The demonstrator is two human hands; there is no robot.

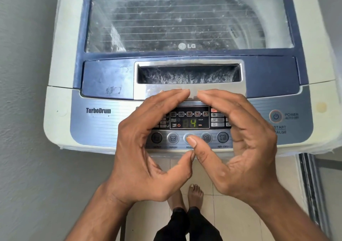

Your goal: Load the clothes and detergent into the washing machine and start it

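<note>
A top-loading washing machine [61, 100] fills the view, its blue-framed glass lid [185, 18] closed. Dark laundry shows dimly through the cloudy glass. The lit display [189, 117] on the control panel reads 4. My left hand [146, 144] and my right hand [238, 139] curve around the display, fingertips close together at the lid's silver handle [188, 74]. My right thumb lies over the rinse button [188, 138]. Neither hand holds anything. No detergent is in view.
The power button [275, 116] and the start/pause label [280, 129] sit at the panel's right end. A grey wall [24, 111] stands close on the left. Below is a tiled floor [162, 220] with my bare feet.
</note>
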